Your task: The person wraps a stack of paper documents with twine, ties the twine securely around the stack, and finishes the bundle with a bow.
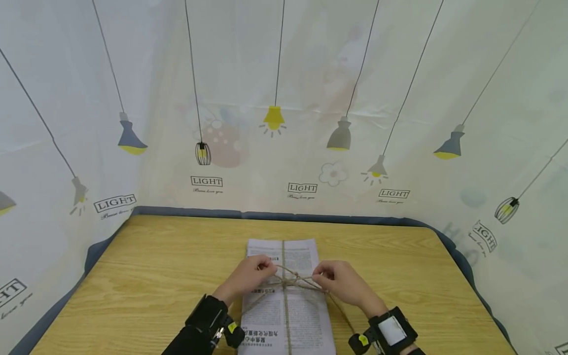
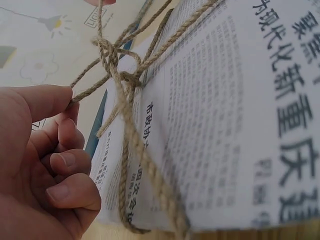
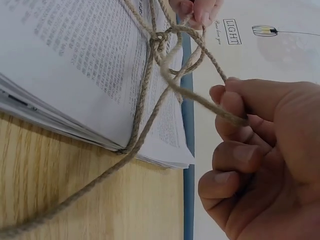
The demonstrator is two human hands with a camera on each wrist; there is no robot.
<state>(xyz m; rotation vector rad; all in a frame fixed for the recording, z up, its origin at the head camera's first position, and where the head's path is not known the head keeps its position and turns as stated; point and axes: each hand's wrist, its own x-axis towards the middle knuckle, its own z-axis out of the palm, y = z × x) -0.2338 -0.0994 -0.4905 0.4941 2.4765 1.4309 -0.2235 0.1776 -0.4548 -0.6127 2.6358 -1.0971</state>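
A stack of newspapers [image 1: 306, 315] lies on the table with twine [image 1: 285, 315] crossed over its top. At the crossing, a loose bow-like knot [image 2: 112, 55] stands up from the paper. My left hand [image 1: 253, 273] pinches a loop of the twine between thumb and forefinger, left of the knot. On the other side, my right hand [image 1: 343, 281] pinches another loop, its thumb and forefinger together in the right wrist view, the other fingers curled. One long strand [image 3: 85, 192] runs from the knot down over the stack's side onto the wood.
The wooden table [image 1: 177, 256] has a dark blue edge [image 1: 266, 215]. Behind and around it hangs a pale cloth [image 1: 248, 59] printed with lamps and lettering. Each wrist wears a black strap with a camera, the left one [image 1: 208, 315] close beside the stack.
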